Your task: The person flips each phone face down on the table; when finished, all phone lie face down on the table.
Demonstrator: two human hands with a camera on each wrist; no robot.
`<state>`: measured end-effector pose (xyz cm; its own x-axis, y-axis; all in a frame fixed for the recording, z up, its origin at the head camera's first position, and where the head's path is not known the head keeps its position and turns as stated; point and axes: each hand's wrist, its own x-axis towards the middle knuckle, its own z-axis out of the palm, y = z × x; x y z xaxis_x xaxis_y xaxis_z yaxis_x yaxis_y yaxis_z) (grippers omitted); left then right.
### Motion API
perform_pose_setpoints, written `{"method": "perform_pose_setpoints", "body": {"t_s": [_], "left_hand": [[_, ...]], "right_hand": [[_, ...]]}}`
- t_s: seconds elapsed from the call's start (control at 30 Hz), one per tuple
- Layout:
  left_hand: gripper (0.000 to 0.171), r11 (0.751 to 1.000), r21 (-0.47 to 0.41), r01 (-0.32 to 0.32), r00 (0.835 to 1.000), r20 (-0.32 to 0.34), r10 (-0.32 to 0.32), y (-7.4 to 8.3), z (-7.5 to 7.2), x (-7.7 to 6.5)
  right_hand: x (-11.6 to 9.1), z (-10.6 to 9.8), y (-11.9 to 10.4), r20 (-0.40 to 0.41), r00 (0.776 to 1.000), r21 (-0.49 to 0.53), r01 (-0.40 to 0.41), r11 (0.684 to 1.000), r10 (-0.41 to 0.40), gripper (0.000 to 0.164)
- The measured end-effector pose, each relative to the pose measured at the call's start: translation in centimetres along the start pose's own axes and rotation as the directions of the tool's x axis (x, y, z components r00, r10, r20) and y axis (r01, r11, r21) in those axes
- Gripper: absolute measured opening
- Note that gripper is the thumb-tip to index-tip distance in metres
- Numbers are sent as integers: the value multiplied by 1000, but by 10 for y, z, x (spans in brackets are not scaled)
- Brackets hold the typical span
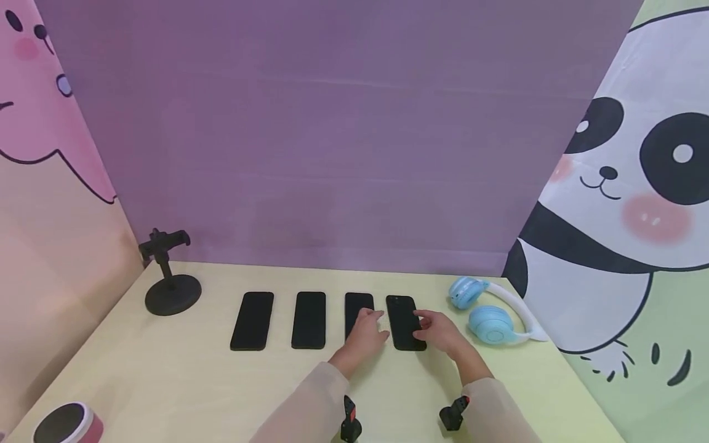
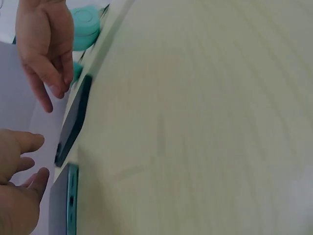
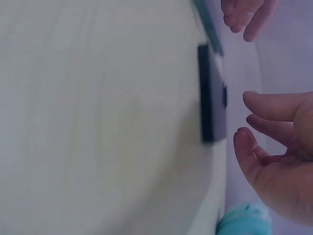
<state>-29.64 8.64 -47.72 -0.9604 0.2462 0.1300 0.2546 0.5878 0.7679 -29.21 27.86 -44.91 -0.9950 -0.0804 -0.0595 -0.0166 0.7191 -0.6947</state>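
Observation:
A row of black smartphones lies flat on the table. The rightmost phone (image 1: 407, 323) shows a camera patch at its upper corner and sits between the hands. My right hand (image 1: 441, 332) hovers at this phone's right edge, thumb and fingers spread; in the right wrist view a gap parts its fingers (image 3: 252, 100) from the phone (image 3: 212, 98). My left hand (image 1: 365, 337), loosely bent and holding nothing, is over the third phone (image 1: 357, 303) and hides its lower part. To the left lie a second phone (image 1: 308, 320) and the leftmost phone (image 1: 252, 321).
Blue-and-white headphones (image 1: 495, 323) lie beyond my right hand. A black phone stand (image 1: 173, 295) is at the back left, and a round pink-and-white object with a dark top (image 1: 65, 424) is at the front left. A purple panel (image 1: 354, 154) rises behind the table (image 1: 221, 394).

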Motion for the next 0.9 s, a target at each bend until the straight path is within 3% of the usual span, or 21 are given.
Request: {"method": "perform_pose_setpoints", "body": {"t_s": [0.23,0.4,0.67,0.9], "left_hand": [[42,999,-48,12,997,-70,-16,-23,-34,-10],[43,1000,-25,2,996,-92,-4,-33,-46,-19],[43,999,22,49,998,-31,-48,-39,-49,-24],[40,996,-29,80,996,-25,-81,-45,-46,-20]], "right_hand": [[1,20,-32,2,999,-21,48,999,-48,46],[3,40,-46,-1,998,-49,58,997,-59,44],[7,62,-54,35,999,-47,39,998,-37,47],[10,71,-54,18,1000,17,8,1000,-8,45]]}}
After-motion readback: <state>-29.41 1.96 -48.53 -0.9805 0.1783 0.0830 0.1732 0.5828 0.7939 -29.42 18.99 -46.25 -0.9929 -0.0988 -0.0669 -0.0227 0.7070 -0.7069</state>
